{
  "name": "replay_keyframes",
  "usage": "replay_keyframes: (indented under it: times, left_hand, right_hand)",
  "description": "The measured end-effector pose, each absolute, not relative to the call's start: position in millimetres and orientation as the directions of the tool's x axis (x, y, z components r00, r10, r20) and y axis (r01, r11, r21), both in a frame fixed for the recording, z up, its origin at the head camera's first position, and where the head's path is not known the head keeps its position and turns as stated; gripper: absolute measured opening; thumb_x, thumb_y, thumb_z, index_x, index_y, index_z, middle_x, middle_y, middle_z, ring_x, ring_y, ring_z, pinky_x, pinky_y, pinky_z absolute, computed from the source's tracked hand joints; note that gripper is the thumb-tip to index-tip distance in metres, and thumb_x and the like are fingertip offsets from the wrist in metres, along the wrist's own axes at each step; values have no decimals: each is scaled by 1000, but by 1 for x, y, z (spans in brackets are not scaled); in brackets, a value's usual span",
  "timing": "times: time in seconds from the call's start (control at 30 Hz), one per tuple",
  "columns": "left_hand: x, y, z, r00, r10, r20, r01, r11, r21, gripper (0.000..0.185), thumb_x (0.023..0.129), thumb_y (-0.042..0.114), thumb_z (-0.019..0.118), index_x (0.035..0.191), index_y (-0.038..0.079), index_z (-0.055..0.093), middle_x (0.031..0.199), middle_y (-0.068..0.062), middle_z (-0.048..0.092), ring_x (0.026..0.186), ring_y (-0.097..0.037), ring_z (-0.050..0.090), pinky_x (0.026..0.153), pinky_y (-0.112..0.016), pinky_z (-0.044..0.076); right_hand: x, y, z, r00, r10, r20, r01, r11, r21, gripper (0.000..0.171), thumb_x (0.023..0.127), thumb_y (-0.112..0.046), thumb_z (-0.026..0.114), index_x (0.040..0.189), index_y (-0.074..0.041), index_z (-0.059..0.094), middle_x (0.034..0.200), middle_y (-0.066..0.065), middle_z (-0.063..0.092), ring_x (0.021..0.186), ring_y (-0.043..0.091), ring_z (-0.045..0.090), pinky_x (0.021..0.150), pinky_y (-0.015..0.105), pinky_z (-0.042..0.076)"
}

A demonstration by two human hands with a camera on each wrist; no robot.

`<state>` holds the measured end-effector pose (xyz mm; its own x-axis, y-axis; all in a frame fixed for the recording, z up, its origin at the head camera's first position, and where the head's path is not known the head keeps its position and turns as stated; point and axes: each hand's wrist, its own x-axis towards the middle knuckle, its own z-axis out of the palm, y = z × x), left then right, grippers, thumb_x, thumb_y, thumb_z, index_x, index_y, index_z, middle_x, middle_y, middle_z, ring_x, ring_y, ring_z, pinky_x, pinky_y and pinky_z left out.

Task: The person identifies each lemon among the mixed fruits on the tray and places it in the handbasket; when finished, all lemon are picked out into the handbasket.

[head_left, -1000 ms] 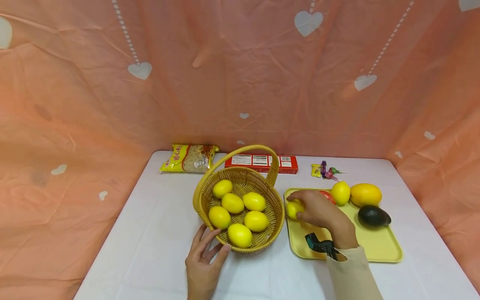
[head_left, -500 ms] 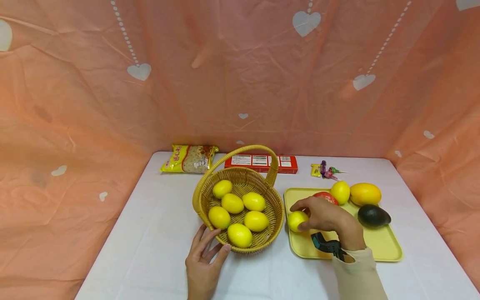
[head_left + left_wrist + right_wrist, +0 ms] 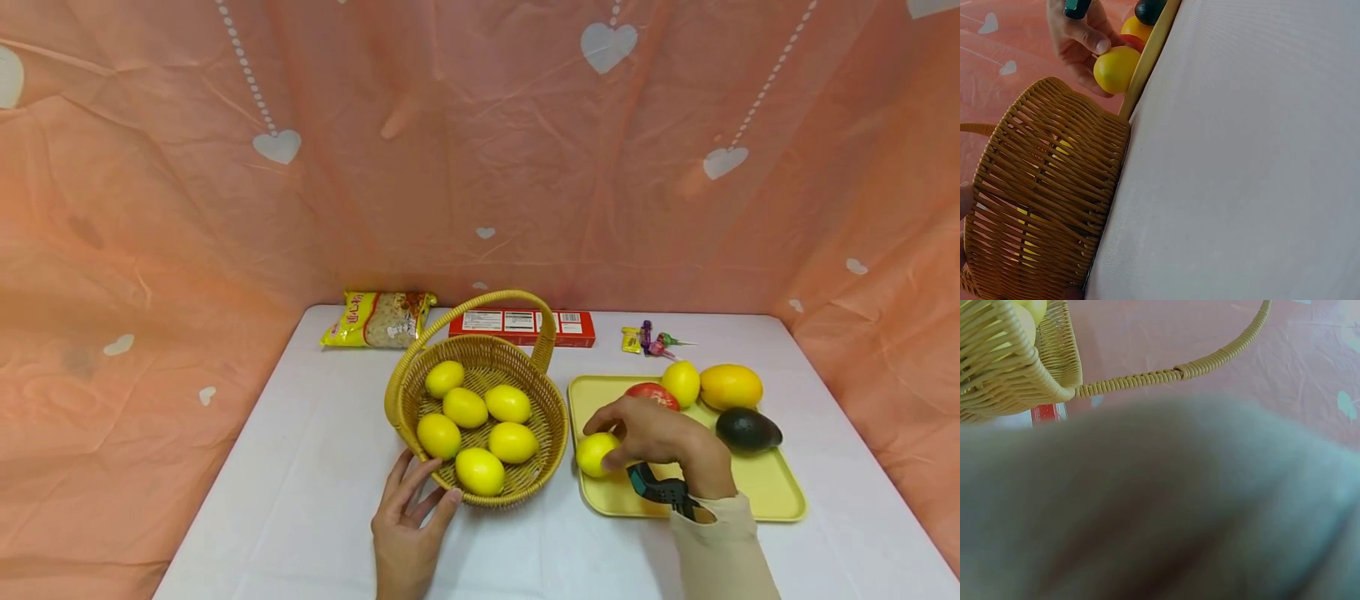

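Your right hand curls round a lemon at the tray edge — basket just left of it. Left hand rests flat-fingered against the basket rim, likely steadying it.

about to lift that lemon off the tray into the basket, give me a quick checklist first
1. Right hand has a grip on the lemon: ok, fingers curl round it in the head and left wrist views.
2. Lemon off the tray: cannot tell, it sits low at the tray's left edge.
3. Left hand steadies the basket: ok, fingers rest against its near rim.
4. Room in the basket: ok, six lemons inside with bare weave between them.
5. Basket handle out of the path: ok, it arches over the far side.
6. Right wrist view usable: not ok, mostly blurred.
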<state>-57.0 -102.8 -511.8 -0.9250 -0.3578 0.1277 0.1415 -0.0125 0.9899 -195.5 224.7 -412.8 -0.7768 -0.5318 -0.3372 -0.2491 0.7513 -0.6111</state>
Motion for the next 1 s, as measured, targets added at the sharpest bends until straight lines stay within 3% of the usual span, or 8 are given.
replay_keyframes:
  times: [0.2,0.33,0.47,0.63,0.73,0.9,1.0]
  left_hand:
    - [-57,-103,-511,-927,-354,123,137,-14,990,42,92,-4,86,133,1,76,169,-23,41,134,-9,65,99,-31,66]
    - [-57,-103,-511,-927,-352,125,140,-15,990,43,92,-3,86,133,1,76,169,-23,40,135,-12,65,99,-31,66]
    - [-57,-103,-512,-926,-356,128,142,-16,990,42,92,-4,86,133,0,76,169,-23,41,134,-9,65,99,-31,66]
    - [-57,-103,-512,-924,-366,112,126,-15,992,42,92,-5,85,133,0,76,169,-22,41,131,-2,64,98,-30,67]
    - [-57,-103,-513,-924,-369,98,112,-17,994,43,91,-5,86,132,1,77,169,-21,41,131,0,64,99,-30,66]
    - [-58,-104,-514,-926,-365,97,109,-14,994,43,91,-5,86,132,1,77,169,-20,41,131,1,64,99,-30,66]
    - [-58,-104,-515,-926,-366,93,104,-12,994,43,91,-5,86,132,1,77,169,-20,40,131,2,63,99,-29,66]
  right_hand:
    - [-196,228,-413,-762,-535,-365,-235,754,-613,39,85,-21,96,120,-14,82,110,-2,79,101,20,66,95,44,60]
    - [-195,234,-410,-762,-547,-346,-243,737,-631,37,90,-28,91,123,-14,81,116,0,79,107,22,69,96,44,62]
    - [-193,242,-406,-788,-563,-249,-287,694,-660,39,94,-33,88,127,-14,80,119,-1,77,102,19,67,87,33,62]
    - [-189,252,-400,-782,-610,-130,-350,601,-718,37,94,-30,87,126,-13,79,116,-2,76,98,12,66,85,23,61]
    - [-186,254,-395,-769,-632,-100,-355,551,-756,37,95,-27,87,128,-14,78,119,-2,76,100,11,67,88,23,62]
    - [-184,244,-394,-759,-649,-58,-363,494,-790,36,96,-26,87,130,-19,78,114,-3,79,89,14,67,78,23,60]
    - [-185,231,-398,-747,-661,-63,-366,490,-791,37,95,-27,88,130,-22,79,113,-5,79,90,16,67,78,24,59]
